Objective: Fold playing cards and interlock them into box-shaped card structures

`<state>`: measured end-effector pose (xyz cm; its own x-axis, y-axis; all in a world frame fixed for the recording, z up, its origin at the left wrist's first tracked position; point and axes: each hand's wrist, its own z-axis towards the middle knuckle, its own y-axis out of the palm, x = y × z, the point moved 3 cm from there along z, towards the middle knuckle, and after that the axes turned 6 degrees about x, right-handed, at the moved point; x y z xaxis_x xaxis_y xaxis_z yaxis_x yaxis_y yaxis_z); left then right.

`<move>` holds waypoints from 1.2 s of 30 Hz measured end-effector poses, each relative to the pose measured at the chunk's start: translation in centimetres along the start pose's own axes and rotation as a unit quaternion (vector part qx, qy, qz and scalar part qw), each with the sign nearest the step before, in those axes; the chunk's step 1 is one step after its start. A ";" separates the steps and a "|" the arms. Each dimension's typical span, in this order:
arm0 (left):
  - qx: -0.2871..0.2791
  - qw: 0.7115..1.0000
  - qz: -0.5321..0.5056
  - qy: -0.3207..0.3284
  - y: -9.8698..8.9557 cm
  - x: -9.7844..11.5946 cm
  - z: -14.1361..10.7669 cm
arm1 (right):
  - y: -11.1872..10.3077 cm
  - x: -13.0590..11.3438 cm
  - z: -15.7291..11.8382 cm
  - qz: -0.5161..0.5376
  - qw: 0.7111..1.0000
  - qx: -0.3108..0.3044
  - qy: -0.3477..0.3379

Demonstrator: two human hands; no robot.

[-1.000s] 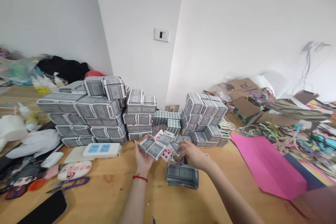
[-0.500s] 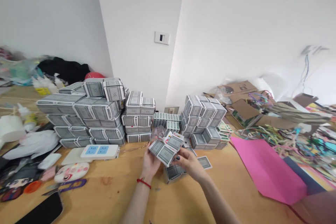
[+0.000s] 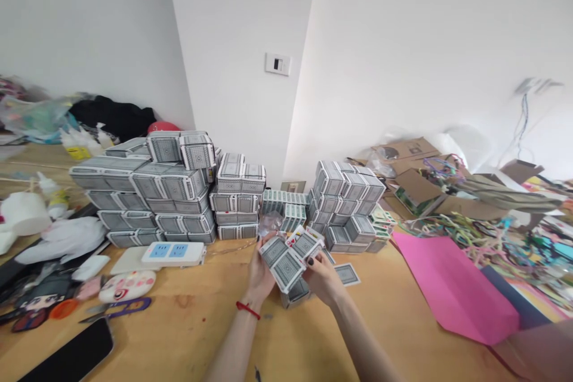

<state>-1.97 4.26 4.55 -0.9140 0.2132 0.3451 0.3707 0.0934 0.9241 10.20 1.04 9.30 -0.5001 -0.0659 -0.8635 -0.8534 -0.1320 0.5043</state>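
A piece made of joined playing cards, grey patterned backs toward me, is held up between both hands. My left hand, with a red cord on its wrist, grips its left edge. At its right side, my right hand pinches a card edge between thumb and fingers. White card faces with red marks show along the piece's far edge. Beneath it on the table rests a grey card block, partly hidden by the held piece. To the right of my right hand a single playing card lies back up.
Stacked card blocks stand at the left, the middle and the right. Pink paper lies to the right. At the left are a power strip, purple-handled scissors and a phone.
The held card piece has turned slightly and shifted a little right. My right hand has moved closer along its right edge. The view has shifted slightly.
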 end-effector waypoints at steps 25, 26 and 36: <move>-0.136 0.816 0.535 0.173 -1.1 0.7 -5.5 | 0.8 -4.2 0.5 -0.816 0.486 -0.294 -0.107; -0.136 0.798 0.559 0.179 -1.3 0.4 -6.2 | 0.9 -4.0 0.5 -0.816 0.481 -0.300 -0.111; -0.083 0.711 0.668 0.203 -1.7 -0.9 -7.2 | 1.0 -3.7 0.1 -0.822 0.455 -0.316 -0.132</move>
<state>-3.01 -3.10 3.83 0.2504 -0.2973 0.9213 0.9592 -0.0531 -0.2778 11.21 1.21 13.00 0.6657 0.7462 0.0047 0.0645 -0.0513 -0.9966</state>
